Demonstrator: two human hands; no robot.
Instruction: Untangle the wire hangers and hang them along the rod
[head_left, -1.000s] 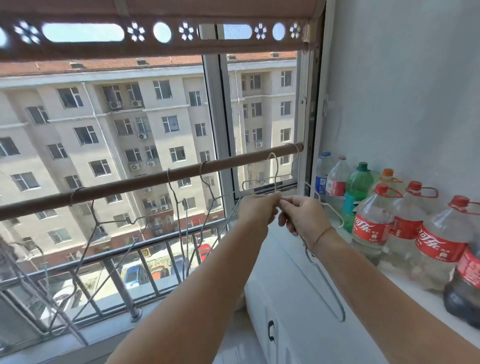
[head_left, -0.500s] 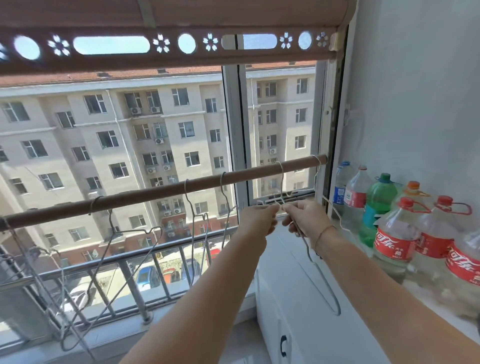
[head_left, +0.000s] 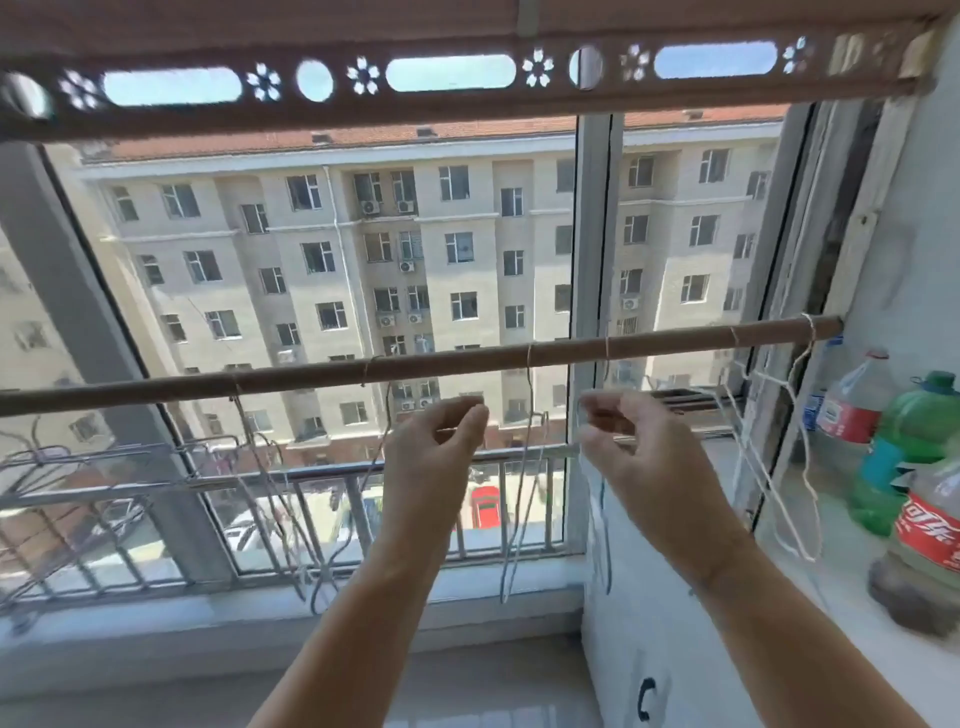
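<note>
Change: hands, pinched together on one hanger a moment ago, are now parting below the rod (head_left: 415, 366).
Left hand (head_left: 434, 457): loosely curled, apparently holding nothing.
Right hand (head_left: 631, 452): whether it is pinching the white hanger (head_left: 602, 519) below it, cannot tell.
Wire hangers (head_left: 524, 467): hanging spaced along the rod, between and beside the hands.
Judgement: this hanger is likely placed.
</note>
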